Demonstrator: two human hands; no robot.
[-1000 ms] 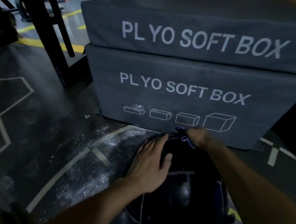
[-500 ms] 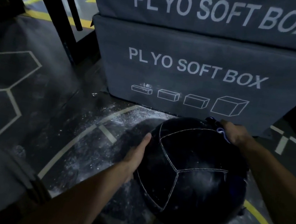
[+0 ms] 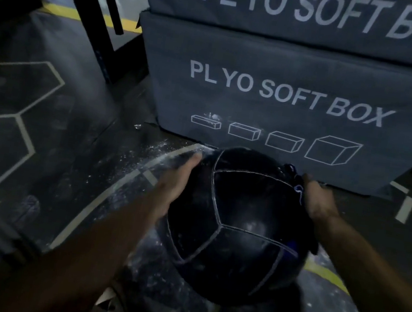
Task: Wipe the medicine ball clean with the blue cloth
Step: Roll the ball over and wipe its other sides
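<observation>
The large black leather medicine ball (image 3: 237,227) with pale stitched seams sits low between the person's arms, just in front of the grey padded plyo box (image 3: 275,96), above the chalk-dusted dark floor (image 3: 41,144). The left hand (image 3: 177,181) lies flat against its left side, fingers straight. The right hand (image 3: 318,199) presses the crumpled blue cloth (image 3: 294,182) to the upper right; the fingers' curl cannot be told. Good wiping likely needs the left hand bracing while the cloth follows each of the seams.

One head-worn view — close above the medicine ball (image 3: 236,230), angled forward and down, dim, perhaps slightly blurred.
</observation>
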